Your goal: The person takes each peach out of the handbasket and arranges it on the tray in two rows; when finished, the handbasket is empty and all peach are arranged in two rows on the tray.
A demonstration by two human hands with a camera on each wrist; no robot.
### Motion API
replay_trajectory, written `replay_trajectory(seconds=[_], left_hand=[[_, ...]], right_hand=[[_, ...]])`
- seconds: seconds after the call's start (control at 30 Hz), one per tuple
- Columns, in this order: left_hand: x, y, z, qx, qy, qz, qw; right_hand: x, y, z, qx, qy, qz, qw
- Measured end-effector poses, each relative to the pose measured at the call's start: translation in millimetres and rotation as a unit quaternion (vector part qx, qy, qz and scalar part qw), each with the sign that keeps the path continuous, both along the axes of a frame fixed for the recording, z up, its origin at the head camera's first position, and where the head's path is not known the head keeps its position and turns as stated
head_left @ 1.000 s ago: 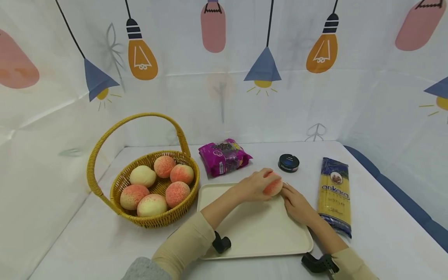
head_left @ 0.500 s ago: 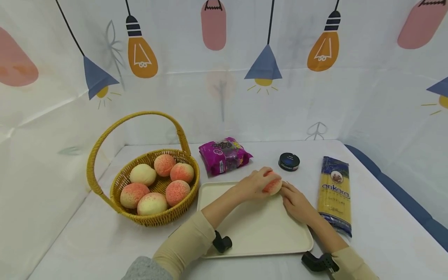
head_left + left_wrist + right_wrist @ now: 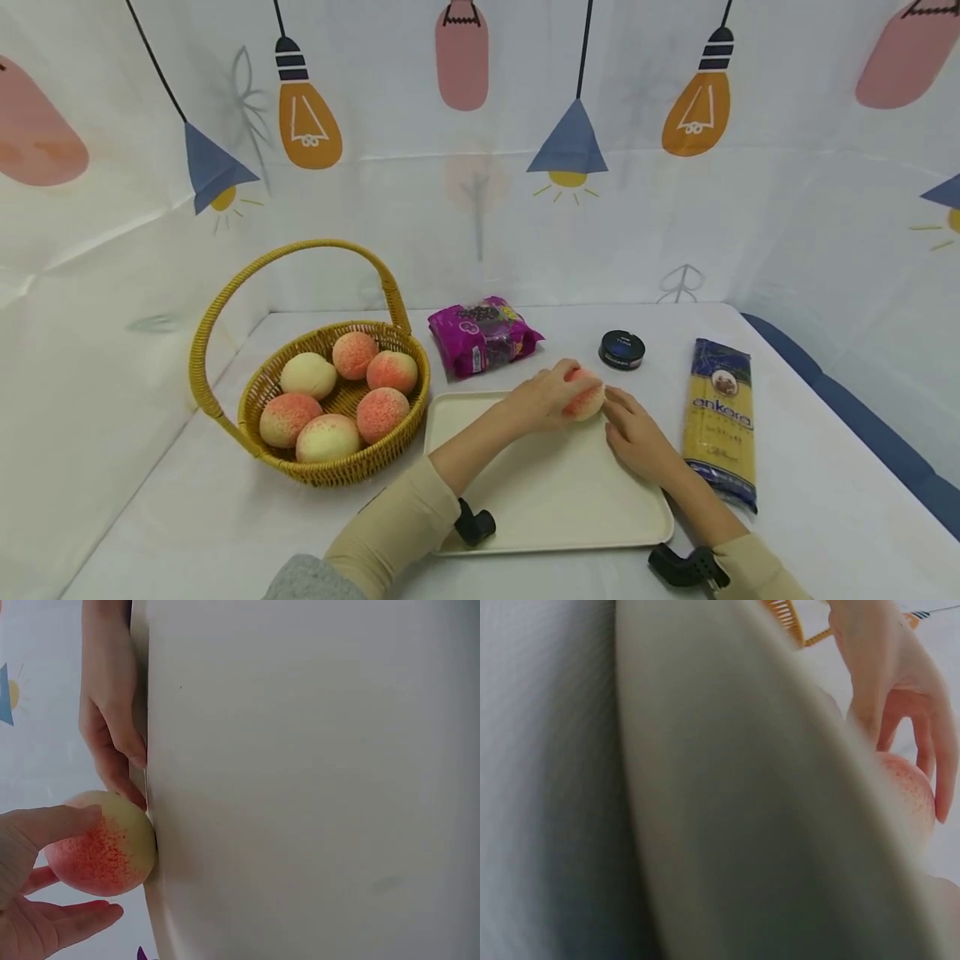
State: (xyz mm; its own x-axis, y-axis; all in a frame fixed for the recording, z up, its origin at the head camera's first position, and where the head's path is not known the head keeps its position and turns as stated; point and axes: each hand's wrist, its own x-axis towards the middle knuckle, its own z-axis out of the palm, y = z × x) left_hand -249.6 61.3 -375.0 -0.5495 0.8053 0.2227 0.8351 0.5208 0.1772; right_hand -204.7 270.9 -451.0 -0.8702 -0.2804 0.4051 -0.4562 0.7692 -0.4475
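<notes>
My left hand [image 3: 542, 402] grips a pink-and-cream peach [image 3: 583, 405] at the tray's far right corner. The left wrist view shows the thumb across the top of the peach [image 3: 112, 851] and the fingers reaching round its other side. The peach overlaps the rim of the cream tray [image 3: 570, 508]. Along the tray's right rim lies my right hand [image 3: 636, 440], fingers relaxed, with its fingertips close beside the peach. In the right wrist view the tray [image 3: 727, 787] fills the middle, and the left hand [image 3: 907, 682] comes down over the peach from the upper right.
Left of the tray stands a wicker basket [image 3: 251, 437] with a tall handle, several peaches inside. Behind the tray lie a purple snack bag [image 3: 480, 337] and a dark round tuna can [image 3: 622, 350]. A yellow-and-blue pasta packet [image 3: 722, 429] lies to the right.
</notes>
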Motion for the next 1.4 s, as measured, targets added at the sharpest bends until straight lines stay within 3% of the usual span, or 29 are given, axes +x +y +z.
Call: replay_trajectory(seconds=[0.23,0.5,0.77,1.0,1.2,1.4], left_hand=[[7.2,-8.5,7.6,-0.045,-0.013,0.047,0.9978],[20.5,-36.3,18.1,-0.096,-0.020,0.057,0.9936],[28.9,-66.4,28.0,-0.080,0.010,0.064,0.9947],[28.7,-94.8,37.5,-0.062,-0.024,0.096,0.9932],[24.4,-122.8,46.8,-0.027,-0.014,0.127,0.9914],[24.4,-150.0,45.7,-0.007,-0.017,0.150,0.9886]], right_hand=[[1.3,-1,3.7,0.022,-0.051,-0.044,0.9975],[4.8,1,3.7,0.013,-0.040,-0.038,0.9984],[4.5,1,4.1,0.015,-0.041,-0.026,0.9987],[3.1,0,3.5,0.020,-0.015,-0.018,0.9995],[2.2,1,4.2,0.018,0.005,-0.012,0.9998],[1.9,1,1.7,0.016,0.007,-0.014,0.9997]])
